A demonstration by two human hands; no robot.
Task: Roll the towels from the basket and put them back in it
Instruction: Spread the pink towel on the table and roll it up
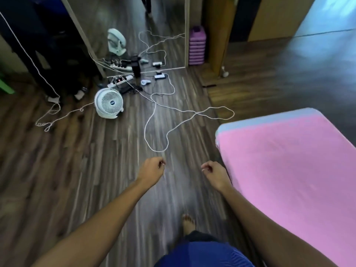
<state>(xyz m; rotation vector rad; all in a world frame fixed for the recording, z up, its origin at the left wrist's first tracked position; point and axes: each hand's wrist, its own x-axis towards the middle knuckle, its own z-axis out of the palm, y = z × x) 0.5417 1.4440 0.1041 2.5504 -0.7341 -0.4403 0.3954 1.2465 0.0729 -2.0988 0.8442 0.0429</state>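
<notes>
Wood floor (96, 170), white fan (108, 102), looping cable (154, 120), power strips (120, 80)

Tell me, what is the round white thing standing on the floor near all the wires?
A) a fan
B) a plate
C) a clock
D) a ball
A: the white fan has a round grille with curved slats and stands on its base on the wood floor, close to the power strip.

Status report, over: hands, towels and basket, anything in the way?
Left hand and right hand empty, fingers loosely curled. No basket or towels in view. Ahead, white cable loops on floor; bed at right.
</notes>
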